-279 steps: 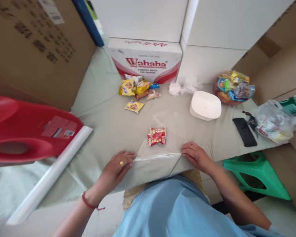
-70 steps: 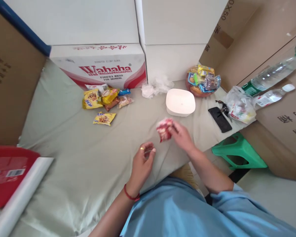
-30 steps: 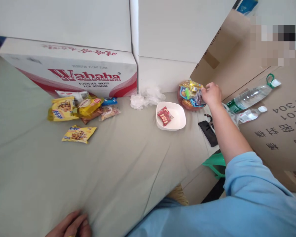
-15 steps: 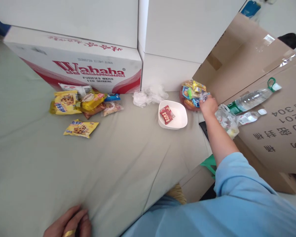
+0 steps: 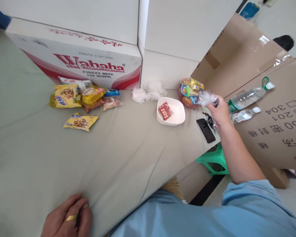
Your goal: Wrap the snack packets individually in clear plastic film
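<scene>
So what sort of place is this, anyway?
Perhaps a storage corner of a home or shop; I can't tell which. Snack packets lie on a cloth-covered surface, with a Wahaha water carton behind them and brown cardboard at the right.

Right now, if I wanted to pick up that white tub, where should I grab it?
Probably pinch the white tub by its near rim, from the person's side: it stands upright and open, while crumpled plastic and colourful snacks sit near its far corners.

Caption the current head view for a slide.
Right hand holds a clear-wrapped item by a snack pile; left hand rests on cloth; white tub holds red packaging.
</scene>
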The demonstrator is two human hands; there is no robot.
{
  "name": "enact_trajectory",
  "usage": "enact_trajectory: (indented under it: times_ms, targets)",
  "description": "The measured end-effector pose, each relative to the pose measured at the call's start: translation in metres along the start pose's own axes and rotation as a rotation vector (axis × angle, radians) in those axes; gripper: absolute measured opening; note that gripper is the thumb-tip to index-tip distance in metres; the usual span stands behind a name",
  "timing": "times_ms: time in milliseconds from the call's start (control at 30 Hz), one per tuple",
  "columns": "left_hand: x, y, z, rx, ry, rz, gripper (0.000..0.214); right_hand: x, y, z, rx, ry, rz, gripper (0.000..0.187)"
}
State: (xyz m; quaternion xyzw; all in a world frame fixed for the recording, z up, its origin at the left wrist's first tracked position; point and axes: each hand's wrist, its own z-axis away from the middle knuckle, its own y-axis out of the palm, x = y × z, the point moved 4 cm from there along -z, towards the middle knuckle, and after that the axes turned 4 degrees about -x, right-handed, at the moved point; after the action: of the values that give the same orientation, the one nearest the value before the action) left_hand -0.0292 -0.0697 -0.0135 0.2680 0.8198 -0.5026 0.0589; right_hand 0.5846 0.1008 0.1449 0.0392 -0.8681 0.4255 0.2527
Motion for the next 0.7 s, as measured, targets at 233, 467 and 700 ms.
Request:
enact_trajectory:
  times_ms: [233, 467, 700]
  targets:
    - [-0.004, -0.001, -0.006, -0.017, 0.043, -0.031, 0.020, 0.095, 0.088, 0.037, 0.547, -0.624, 0.348, 0.040]
    - [-0.013, -0.007, -0.008, -0.032, 0.057, -0.056, 0.012, 0.087, 0.128, 0.048, 0.634, -0.503, 0.542, 0.029]
    - [0.004, -0.002, -0.001, 0.040, 0.037, -0.026, 0.016, 0.074, 0.120, 0.048, 0.984, -0.436, 0.226, 0.032]
